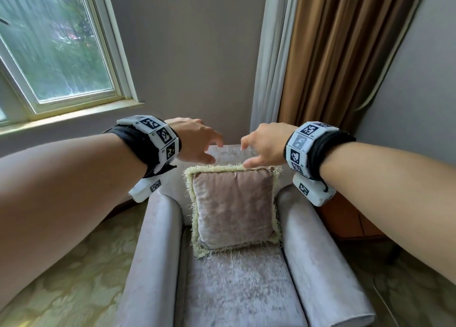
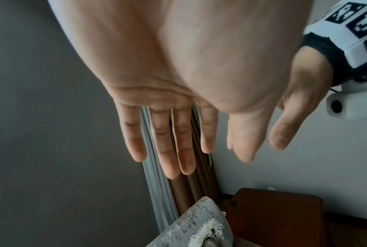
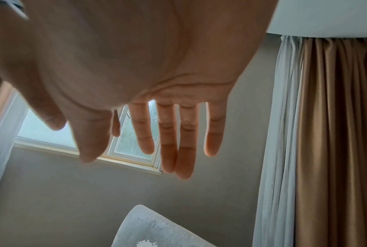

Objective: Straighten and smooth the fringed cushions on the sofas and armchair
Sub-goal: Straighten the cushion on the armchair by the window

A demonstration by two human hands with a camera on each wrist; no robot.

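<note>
A mauve velvet cushion [image 1: 233, 207] with a cream fringe stands upright against the back of a pale grey armchair [image 1: 237, 284]. Its fringed top corner [image 2: 207, 232] shows at the bottom of the left wrist view. My left hand [image 1: 197, 141] hovers just above the cushion's top left edge, fingers spread and straight [image 2: 169, 150], holding nothing. My right hand [image 1: 261, 144] hovers above the top right edge, likewise spread with straight fingers [image 3: 178, 147]. Neither hand visibly touches the cushion. A bit of fringe [image 3: 146, 244] and the chair back [image 3: 157, 225] show below the right hand.
The armchair stands in a corner, with a window [image 1: 54, 45] on the left wall and white and brown curtains [image 1: 333, 55] behind on the right. A dark wooden cabinet [image 2: 283, 217] stands beside the right armrest. Patterned carpet [image 1: 61, 277] lies on both sides.
</note>
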